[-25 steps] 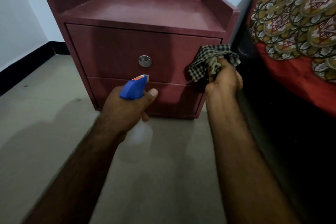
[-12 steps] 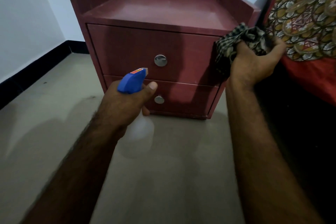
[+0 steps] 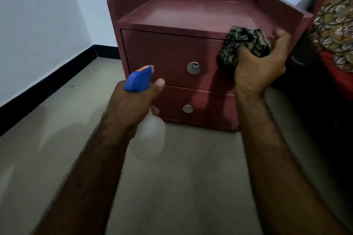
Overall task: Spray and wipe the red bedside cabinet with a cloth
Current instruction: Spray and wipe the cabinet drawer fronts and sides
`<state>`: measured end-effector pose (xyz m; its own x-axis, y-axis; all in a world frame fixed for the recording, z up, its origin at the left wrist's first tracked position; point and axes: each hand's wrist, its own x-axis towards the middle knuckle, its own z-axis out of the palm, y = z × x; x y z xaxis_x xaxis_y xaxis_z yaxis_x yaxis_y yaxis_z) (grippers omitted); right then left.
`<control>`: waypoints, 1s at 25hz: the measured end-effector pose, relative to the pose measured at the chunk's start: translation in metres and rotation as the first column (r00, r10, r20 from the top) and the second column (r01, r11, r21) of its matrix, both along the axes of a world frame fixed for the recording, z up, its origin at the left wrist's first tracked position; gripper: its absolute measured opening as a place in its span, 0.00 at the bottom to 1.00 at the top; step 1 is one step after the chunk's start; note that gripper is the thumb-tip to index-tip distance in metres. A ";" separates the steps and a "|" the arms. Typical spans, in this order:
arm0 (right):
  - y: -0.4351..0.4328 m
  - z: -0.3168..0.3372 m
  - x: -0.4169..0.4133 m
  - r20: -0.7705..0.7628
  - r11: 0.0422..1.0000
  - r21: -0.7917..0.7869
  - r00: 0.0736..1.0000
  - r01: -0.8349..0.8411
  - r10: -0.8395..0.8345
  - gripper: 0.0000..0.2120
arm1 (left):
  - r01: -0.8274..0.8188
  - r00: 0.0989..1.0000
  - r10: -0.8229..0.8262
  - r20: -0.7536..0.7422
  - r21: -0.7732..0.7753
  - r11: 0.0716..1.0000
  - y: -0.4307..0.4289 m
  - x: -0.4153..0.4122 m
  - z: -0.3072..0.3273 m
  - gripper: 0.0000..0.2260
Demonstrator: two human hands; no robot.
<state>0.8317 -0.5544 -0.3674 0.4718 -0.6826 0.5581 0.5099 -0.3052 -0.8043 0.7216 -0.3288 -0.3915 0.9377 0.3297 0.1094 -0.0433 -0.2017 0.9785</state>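
Observation:
The red bedside cabinet (image 3: 172, 49) stands on the floor against the back wall, with two drawers and round metal knobs. My left hand (image 3: 133, 105) grips a clear spray bottle (image 3: 149, 135) by its neck; the blue trigger head points at the cabinet's front, a little short of it. My right hand (image 3: 257, 66) holds a bunched checked cloth (image 3: 242, 42) against the top right front corner of the cabinet, at the upper drawer's edge.
A bed with a patterned red and gold cover (image 3: 336, 25) sits close on the right of the cabinet. A white wall with a black skirting (image 3: 47, 84) runs along the left. Grey floor (image 3: 181, 177) lies in front.
My right hand has carried the cloth up from the upper drawer's right side to the cabinet's top front corner. The view has shifted left; the left hand keeps its grip on the bottle.

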 end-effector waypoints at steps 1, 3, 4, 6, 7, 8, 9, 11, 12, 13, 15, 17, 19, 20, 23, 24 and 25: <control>0.012 0.000 0.000 -0.003 1.000 -0.023 1.000 -0.011 0.010 0.27 | -0.011 1.000 0.011 -0.003 0.004 1.000 0.005 0.000 0.000 0.23; 0.035 0.001 0.000 -0.002 0.997 -0.073 1.000 -0.024 0.024 0.26 | -0.029 1.000 0.029 -0.005 -0.012 1.000 0.014 0.002 0.001 0.24; 0.048 0.002 0.001 -0.011 0.995 -0.091 0.999 -0.040 0.039 0.26 | -0.047 0.999 0.047 -0.006 -0.024 0.999 0.019 0.001 0.001 0.23; 0.073 0.004 0.001 -0.028 0.990 -0.121 0.997 -0.077 0.074 0.25 | -0.103 0.994 0.103 -0.025 -0.019 0.994 0.031 0.001 0.002 0.20; 0.085 0.004 0.002 -0.019 0.987 -0.144 0.997 -0.071 0.069 0.24 | -0.132 0.990 0.132 -0.042 -0.014 0.991 0.036 0.000 0.002 0.18; 0.097 0.004 0.003 -0.001 0.984 -0.171 0.999 -0.053 0.053 0.24 | -0.160 0.985 0.158 -0.062 -0.019 0.987 0.042 -0.001 0.002 0.15; 0.108 0.004 0.004 0.017 0.980 -0.193 0.999 -0.041 0.045 0.23 | -0.183 0.980 0.181 -0.078 -0.028 0.983 0.047 -0.002 0.003 0.13; 0.127 0.004 0.006 0.022 0.972 -0.221 0.996 -0.074 0.081 0.23 | -0.212 0.974 0.209 -0.092 -0.033 0.977 0.056 -0.003 0.004 0.10; 0.138 0.003 0.008 0.014 0.966 -0.235 0.994 -0.104 0.110 0.23 | -0.220 0.972 0.216 -0.092 -0.031 0.975 0.060 -0.003 0.004 0.10; 0.148 0.004 0.011 0.009 0.960 -0.251 0.991 -0.124 0.130 0.23 | -0.225 0.971 0.222 -0.091 -0.028 0.974 0.064 -0.004 0.005 0.10; 0.167 0.005 0.015 0.011 0.950 -0.276 0.988 -0.147 0.156 0.23 | -0.241 0.967 0.238 -0.086 -0.029 0.970 0.071 -0.003 0.006 0.10; 0.185 0.006 0.017 -0.002 0.934 -0.304 0.980 -0.188 0.197 0.24 | -0.260 0.962 0.257 -0.088 -0.024 0.965 0.076 -0.003 0.007 0.11; 0.201 0.007 0.019 -0.018 0.912 -0.347 0.974 -0.218 0.226 0.23 | -0.268 0.960 0.264 -0.094 -0.030 0.963 0.081 -0.002 0.008 0.12; 0.208 0.008 0.021 -0.012 0.903 -0.365 0.971 -0.225 0.237 0.23 | -0.271 0.959 0.267 -0.099 -0.034 0.962 0.083 -0.001 0.009 0.12; 0.229 0.009 0.027 0.004 0.863 -0.443 0.962 -0.244 0.275 0.23 | -0.284 0.952 0.279 -0.122 -0.021 0.959 0.087 0.000 0.008 0.12; 0.234 0.008 0.030 -0.003 0.834 -0.493 0.959 -0.249 0.285 0.24 | -0.291 0.950 0.286 -0.126 -0.019 0.957 0.088 0.001 0.007 0.12; 0.238 0.006 0.033 -0.012 0.801 -0.543 0.956 -0.252 0.292 0.25 | -0.295 0.948 0.291 -0.130 -0.016 0.955 0.090 0.001 0.006 0.12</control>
